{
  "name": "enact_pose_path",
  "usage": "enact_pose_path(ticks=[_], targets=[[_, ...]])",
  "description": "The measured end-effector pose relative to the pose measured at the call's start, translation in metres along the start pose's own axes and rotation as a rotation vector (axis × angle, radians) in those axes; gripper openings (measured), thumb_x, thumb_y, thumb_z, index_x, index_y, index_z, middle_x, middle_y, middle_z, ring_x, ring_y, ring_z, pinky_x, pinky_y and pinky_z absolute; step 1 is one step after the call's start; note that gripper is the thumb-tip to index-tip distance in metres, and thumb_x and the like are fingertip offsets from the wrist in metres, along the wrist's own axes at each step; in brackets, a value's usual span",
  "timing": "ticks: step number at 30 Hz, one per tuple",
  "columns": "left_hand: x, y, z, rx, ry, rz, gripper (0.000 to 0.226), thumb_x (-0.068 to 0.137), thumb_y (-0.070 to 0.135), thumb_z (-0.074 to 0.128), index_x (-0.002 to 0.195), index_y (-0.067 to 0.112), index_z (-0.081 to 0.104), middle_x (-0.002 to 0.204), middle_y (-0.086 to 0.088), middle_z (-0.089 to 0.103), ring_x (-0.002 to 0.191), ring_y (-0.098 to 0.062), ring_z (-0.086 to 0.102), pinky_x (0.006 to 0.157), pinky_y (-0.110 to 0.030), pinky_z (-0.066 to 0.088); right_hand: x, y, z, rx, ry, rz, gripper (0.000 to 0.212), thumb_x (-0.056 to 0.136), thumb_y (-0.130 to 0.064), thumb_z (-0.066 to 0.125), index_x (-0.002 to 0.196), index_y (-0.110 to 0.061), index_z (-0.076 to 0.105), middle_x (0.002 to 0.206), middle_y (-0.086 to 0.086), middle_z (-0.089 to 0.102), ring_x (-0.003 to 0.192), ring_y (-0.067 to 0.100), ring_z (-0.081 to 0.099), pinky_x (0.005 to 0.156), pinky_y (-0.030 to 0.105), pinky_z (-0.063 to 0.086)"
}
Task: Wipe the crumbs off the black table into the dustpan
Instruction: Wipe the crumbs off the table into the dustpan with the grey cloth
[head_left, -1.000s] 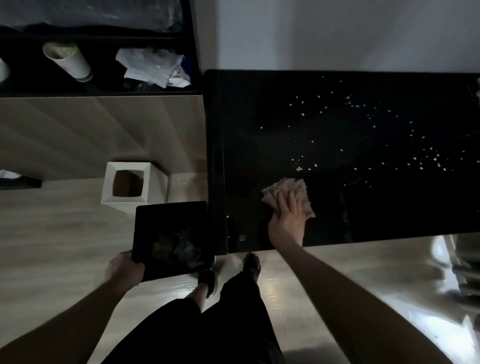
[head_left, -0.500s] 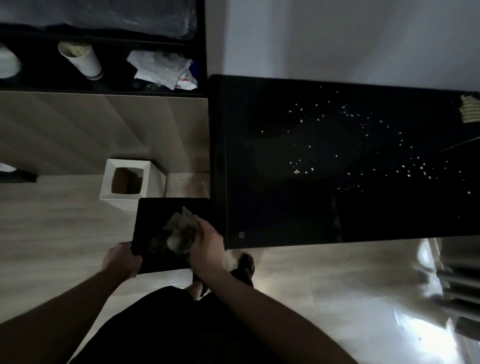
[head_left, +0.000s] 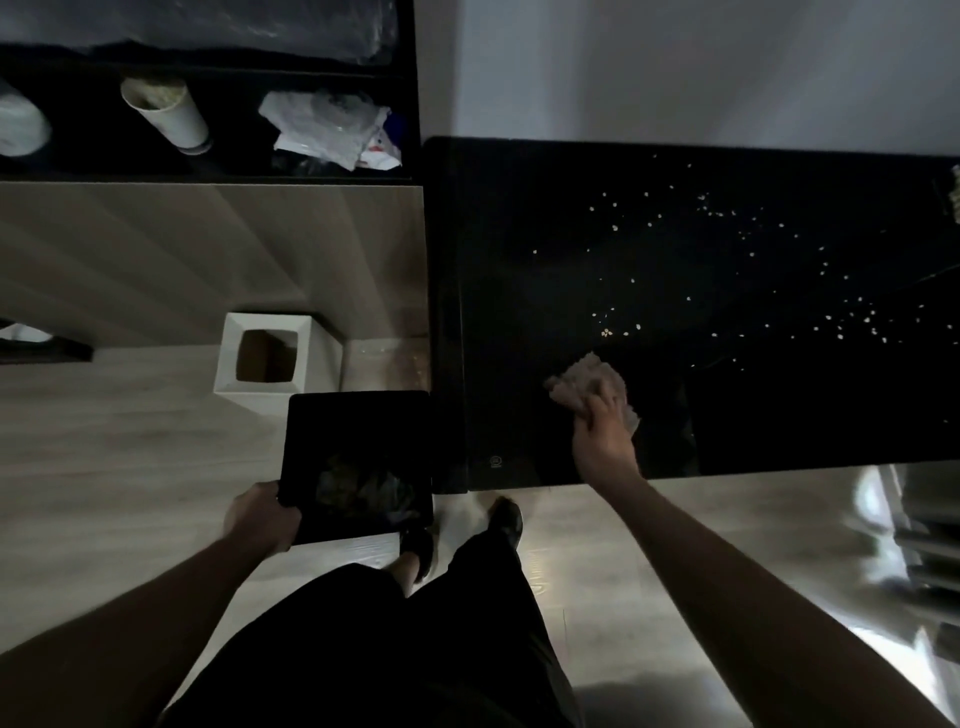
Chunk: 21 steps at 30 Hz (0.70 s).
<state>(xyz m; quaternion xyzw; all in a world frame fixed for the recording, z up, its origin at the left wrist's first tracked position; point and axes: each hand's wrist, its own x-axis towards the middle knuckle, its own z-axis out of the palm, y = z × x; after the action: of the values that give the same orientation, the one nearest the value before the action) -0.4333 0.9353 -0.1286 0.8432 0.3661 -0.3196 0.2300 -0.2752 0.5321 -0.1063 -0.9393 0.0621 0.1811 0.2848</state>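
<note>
Pressing the soft, limp cloth (head_left: 592, 384) flat on the table (head_left: 519, 234), right hand (head_left: 602, 434) grips its near edge; left hand (head_left: 262, 517) grips the light, stiff dustpan (head_left: 358, 441) beside the table.

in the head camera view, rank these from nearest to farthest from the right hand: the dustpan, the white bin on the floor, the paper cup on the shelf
Measured from the right hand, which presses a cloth on the black table:
1. Dustpan, to its left at the table's edge, held by the left hand.
2. White bin, on the floor beyond the dustpan.
3. Paper cup, on the dark shelf at far upper left.
</note>
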Motion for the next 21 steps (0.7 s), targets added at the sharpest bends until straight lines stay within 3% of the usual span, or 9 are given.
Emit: enact_pose_path(ticks=[3, 6, 9, 12, 15, 19, 21], targets=[[0.000, 0.002, 0.000, 0.021, 0.001, -0.008, 0.028, 0.076, 0.008, 0.058, 0.098, 0.013, 0.074, 0.068, -0.009, 0.071, 0.074, -0.034, 0.070, 0.070, -0.038, 0.061, -0.008, 0.002, 0.034, -0.156, -0.066, 0.045, 0.058, 0.103, -0.019, 0.044, 0.158, -0.019, 0.027, 0.174, 0.007, -0.001, 0.160, 0.031, -0.008, 0.129, 0.055, 0.000], [0.000, -0.001, 0.000, 0.015, -0.007, -0.006, 0.032, 0.077, 0.010, 0.058, 0.105, 0.013, 0.074, 0.067, -0.010, 0.073, 0.073, -0.033, 0.071, 0.071, -0.039, 0.061, -0.028, -0.024, 0.059, -0.180, -0.054, -0.093, 0.071, 0.099, -0.011, 0.046, 0.163, -0.026, 0.019, 0.174, 0.005, 0.001, 0.161, 0.025, -0.007, 0.130, 0.054, 0.003], [-0.001, -0.004, 0.000, 0.000, -0.022, 0.002, 0.033, 0.080, 0.010, 0.058, 0.109, 0.011, 0.072, 0.064, -0.010, 0.073, 0.070, -0.032, 0.072, 0.071, -0.040, 0.062, -0.052, -0.062, 0.090, -0.031, -0.155, -0.202, 0.073, 0.095, 0.000, 0.048, 0.159, -0.031, 0.035, 0.172, -0.002, 0.018, 0.160, 0.019, 0.010, 0.128, 0.050, 0.023], [-0.004, -0.004, -0.004, -0.016, -0.027, -0.003, 0.032, 0.080, 0.010, 0.059, 0.109, 0.012, 0.072, 0.060, -0.008, 0.073, 0.066, -0.030, 0.072, 0.069, -0.040, 0.063, -0.078, -0.100, 0.114, 0.077, -0.303, -0.083, 0.065, 0.098, -0.004, 0.048, 0.148, -0.045, 0.044, 0.163, -0.012, 0.037, 0.139, 0.021, 0.053, 0.103, 0.044, 0.055], [-0.007, 0.000, -0.010, -0.036, -0.021, -0.004, 0.027, 0.080, 0.008, 0.059, 0.104, 0.012, 0.073, 0.055, -0.009, 0.071, 0.062, -0.028, 0.072, 0.067, -0.036, 0.062, -0.094, -0.121, 0.117, 0.237, -0.292, -0.030, 0.044, 0.103, -0.014, 0.044, 0.139, -0.036, 0.056, 0.128, 0.000, 0.071, 0.112, 0.024, 0.069, 0.093, 0.038, 0.058], [-0.006, 0.005, -0.019, -0.045, -0.035, -0.022, 0.019, 0.077, 0.002, 0.059, 0.087, 0.009, 0.074, 0.053, -0.011, 0.070, 0.061, -0.027, 0.071, 0.061, -0.031, 0.056, -0.094, -0.123, 0.085, 0.475, -0.194, 0.080, 0.035, 0.107, -0.014, 0.045, 0.136, -0.024, 0.061, 0.119, -0.001, 0.072, 0.110, 0.016, 0.069, 0.092, 0.025, 0.057], [-0.005, 0.010, -0.024, -0.054, -0.048, -0.036, 0.016, 0.080, 0.003, 0.059, 0.083, 0.008, 0.073, 0.049, -0.009, 0.069, 0.056, -0.025, 0.071, 0.056, -0.030, 0.055, -0.085, -0.111, 0.055, 0.565, -0.064, 0.121, 0.033, 0.105, -0.010, 0.048, 0.133, -0.020, 0.063, 0.111, -0.010, 0.069, 0.107, 0.009, 0.065, 0.087, 0.008, 0.051]])
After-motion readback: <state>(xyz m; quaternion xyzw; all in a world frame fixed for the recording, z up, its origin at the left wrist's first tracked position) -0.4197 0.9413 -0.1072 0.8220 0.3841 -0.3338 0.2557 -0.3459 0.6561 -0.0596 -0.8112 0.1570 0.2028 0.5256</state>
